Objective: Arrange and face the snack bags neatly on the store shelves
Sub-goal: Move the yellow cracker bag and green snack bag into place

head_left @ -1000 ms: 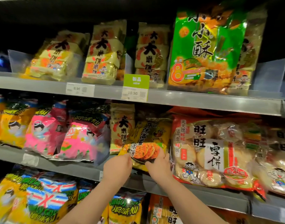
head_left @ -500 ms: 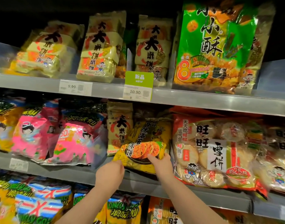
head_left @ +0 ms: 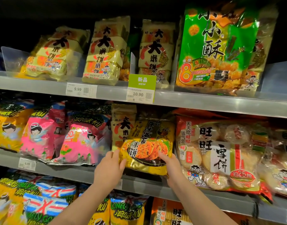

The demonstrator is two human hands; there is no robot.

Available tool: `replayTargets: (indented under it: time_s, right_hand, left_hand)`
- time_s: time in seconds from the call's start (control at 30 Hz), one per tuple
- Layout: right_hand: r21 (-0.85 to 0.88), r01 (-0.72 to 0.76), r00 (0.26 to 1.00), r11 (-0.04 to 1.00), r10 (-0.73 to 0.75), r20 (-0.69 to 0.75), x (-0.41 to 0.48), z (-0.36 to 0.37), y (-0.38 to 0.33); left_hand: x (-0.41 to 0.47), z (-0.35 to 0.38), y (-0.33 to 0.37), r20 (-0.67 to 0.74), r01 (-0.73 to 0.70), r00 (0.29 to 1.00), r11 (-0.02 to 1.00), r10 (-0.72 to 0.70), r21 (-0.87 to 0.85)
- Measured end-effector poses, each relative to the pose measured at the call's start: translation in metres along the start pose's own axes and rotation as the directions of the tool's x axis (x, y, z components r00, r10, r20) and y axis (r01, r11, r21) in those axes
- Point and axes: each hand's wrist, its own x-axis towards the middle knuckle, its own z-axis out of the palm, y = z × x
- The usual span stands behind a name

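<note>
Three shelves: top shelf (head_left: 204,101), middle shelf (head_left: 74,173) and a lower tier partly in view; most stock already faces out, so I judge the job well along but not finished.
Top shelf: the green bag (head_left: 220,51) stands upright at the right end, front out; three stacks of pale rice-cracker packs (head_left: 105,51) sit between clear dividers, the leftmost stack leaning back and looking the least tidy.
Middle shelf, right end: the big red-and-clear cracker bag (head_left: 220,153) faces forward, its lower edge hanging over the front edge.
Middle shelf, left end: pink bags (head_left: 43,135) and an orange bag (head_left: 7,127) slump at angles; these likely need straightening later.
Lower tier: yellow and blue bags (head_left: 42,203) lie crowded and tilted; seemingly untouched work.
Bag in hand: the yellow seaweed-cracker bag (head_left: 149,143) sits at the middle of the middle shelf's front edge, tilted, bottom forward, between a pale pack and the red bag.
Left hand (head_left: 109,169): fingers curled against the bag's lower left corner, grasping or pressing it; which one I cannot tell.
Right hand (head_left: 169,161): fingers laid flat on the bag's lower right front, pressing rather than clenched.
Left to do: stand this bag square, then the slumped rows.
</note>
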Motion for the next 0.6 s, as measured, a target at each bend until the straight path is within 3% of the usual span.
replayTargets:
  time_s: [0.1, 0.27, 0.43, 0.6]
  right_hand:
    - [0.018, -0.006, 1.000, 1.000, 0.006, 0.030, -0.005, -0.006, -0.003]
    - [0.094, -0.026, 0.991, 0.995, 0.013, 0.136, -0.014, -0.014, 0.004]
    - [0.081, 0.013, 0.974, 0.997, -0.031, 0.223, -0.032, -0.021, 0.020]
    - [0.079, 0.061, 0.958, 0.995, -0.080, 0.274, -0.039, -0.028, 0.022]
  left_hand:
    - [0.004, -0.007, 0.005, 0.013, 0.106, 0.994, 0.990, -0.105, -0.097]
    - [0.012, -0.015, 0.011, 0.204, 0.339, 0.935, 0.900, -0.290, -0.274]
    - [0.012, -0.023, 0.016, 0.306, 0.408, 0.902, 0.834, -0.305, -0.372]
    - [0.006, -0.034, 0.020, 0.288, 0.385, 0.922, 0.710, -0.260, -0.589]
